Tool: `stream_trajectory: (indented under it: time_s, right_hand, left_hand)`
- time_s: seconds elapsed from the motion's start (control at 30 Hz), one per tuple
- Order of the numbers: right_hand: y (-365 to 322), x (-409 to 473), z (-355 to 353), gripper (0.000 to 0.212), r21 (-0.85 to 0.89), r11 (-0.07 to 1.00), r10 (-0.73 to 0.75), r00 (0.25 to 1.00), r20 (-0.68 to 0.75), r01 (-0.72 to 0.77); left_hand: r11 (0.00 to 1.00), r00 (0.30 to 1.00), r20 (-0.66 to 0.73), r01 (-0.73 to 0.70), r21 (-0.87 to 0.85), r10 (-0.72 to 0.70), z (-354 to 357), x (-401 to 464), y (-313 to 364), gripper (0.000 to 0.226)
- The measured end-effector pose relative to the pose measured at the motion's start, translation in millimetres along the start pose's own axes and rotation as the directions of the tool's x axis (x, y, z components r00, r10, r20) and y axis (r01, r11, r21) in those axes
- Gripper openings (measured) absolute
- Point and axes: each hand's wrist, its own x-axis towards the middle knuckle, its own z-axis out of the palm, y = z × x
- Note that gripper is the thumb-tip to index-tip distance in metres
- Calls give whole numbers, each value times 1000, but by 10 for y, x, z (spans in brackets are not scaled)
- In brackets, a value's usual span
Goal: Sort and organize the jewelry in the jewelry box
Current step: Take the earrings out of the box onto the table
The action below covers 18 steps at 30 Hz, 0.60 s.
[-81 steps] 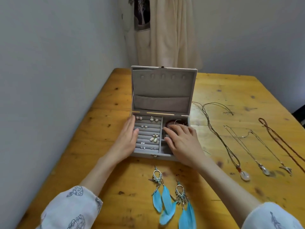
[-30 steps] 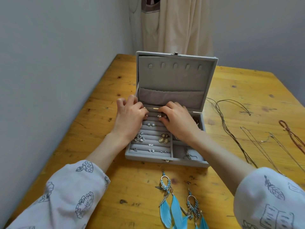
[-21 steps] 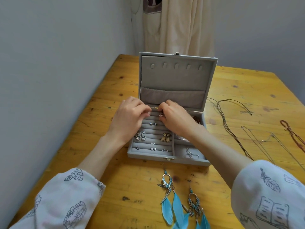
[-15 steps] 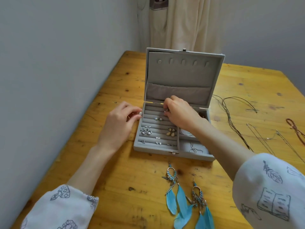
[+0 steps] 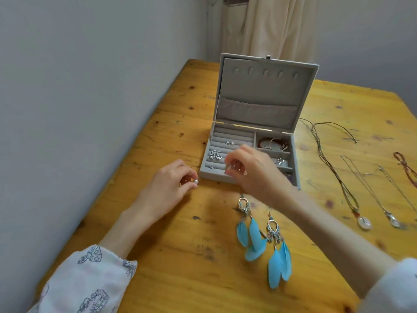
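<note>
A yellow wooden table (image 5: 180, 256) fills the frame, pushed against a grey wall on the left, with a cream curtain (image 5: 266, 26) at the top. Just above centre sits the grey jewelry box (image 5: 257, 91), lid standing upright, small silver earrings (image 5: 215, 155) tucked into its padded rows on the left side and a reddish bracelet (image 5: 273, 142) in the upper right compartment. Left of the box's front corner, the left hand (image 5: 167, 190) pinches a pearl earring (image 5: 196, 181) between thumb and fingertips, low over the table. The right hand (image 5: 255, 172) hovers over the box's front edge, fingers curled close together around something small; what it is, I can't tell through the blur. Below it lie two blue feather earrings (image 5: 264, 240). Along the right edge, several necklaces (image 5: 345, 190) stretch out on the wood.
</note>
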Motion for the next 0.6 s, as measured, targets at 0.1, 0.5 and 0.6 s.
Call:
stream_trajectory:
  time_s: [0.1, 0.5, 0.6]
  right_hand:
    - [-166, -295, 171, 19, -8, 999, -49, 995, 89, 50]
    - [-210, -320, 451, 12, -101, 993, -47, 989, 142, 61]
    - [-205, -293, 446, 15, -79, 996, -20, 990, 143, 31]
  left_hand:
    - [1000, 997, 71, -9, -3, 9, 82, -231, 41, 10]
    - [996, 996, -30, 87, -9, -87, 108, -359, -30, 14]
    - [996, 997, -8, 73, -42, -73, 135, -349, -46, 13]
